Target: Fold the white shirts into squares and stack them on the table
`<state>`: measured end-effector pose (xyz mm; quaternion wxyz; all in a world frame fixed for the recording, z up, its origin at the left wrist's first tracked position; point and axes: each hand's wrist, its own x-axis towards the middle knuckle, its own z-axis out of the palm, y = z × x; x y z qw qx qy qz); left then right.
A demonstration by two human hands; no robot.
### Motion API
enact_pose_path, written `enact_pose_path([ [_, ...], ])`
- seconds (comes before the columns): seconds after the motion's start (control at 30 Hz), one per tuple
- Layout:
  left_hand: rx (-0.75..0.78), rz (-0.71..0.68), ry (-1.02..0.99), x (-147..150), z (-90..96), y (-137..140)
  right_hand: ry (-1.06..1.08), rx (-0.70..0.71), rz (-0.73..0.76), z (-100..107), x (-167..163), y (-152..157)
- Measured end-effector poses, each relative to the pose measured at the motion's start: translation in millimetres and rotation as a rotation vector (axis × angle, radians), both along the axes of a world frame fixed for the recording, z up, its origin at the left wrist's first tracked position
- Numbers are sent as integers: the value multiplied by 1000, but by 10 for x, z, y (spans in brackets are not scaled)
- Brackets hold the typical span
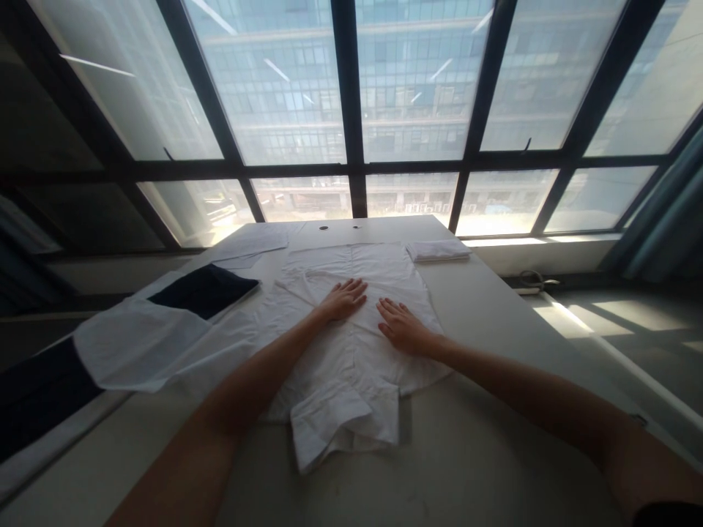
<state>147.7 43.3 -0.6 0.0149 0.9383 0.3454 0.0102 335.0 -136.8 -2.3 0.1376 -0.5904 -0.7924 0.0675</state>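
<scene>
White shirt (356, 351), seemingly one, lies under two hands (343, 300) (407, 329), their fingers (357, 286) flat and released.

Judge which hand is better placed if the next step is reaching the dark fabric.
Probably the left hand: it lies flat on the white garment, nearer the dark fabric; the right hand rests farther right.

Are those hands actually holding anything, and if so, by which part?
Nothing is held: the left hand and right hand rest open, palms down, on the white garment.
</scene>
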Motion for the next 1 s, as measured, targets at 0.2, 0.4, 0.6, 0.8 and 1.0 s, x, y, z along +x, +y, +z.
enact_pose_path([
  [0.2, -3, -6, 0, -4, -24, 24, -119, -43, -132, -146, 371, 467],
  [0.4, -33, -3, -12, 13, -24, 36, -196, -102, -438, -114, 1163, 592],
  [0.6, -39, 0, -12, 18, 1, 17, -163, 3, -533, -185, 1317, 553],
  [0.8, -25, -5, -13, 15, -5, 19, -42, 174, -454, -5, 935, 452],
  [1.0, -7, -6, -15, 16, -27, 26, -38, 107, 24, -16, 247, 205],
])
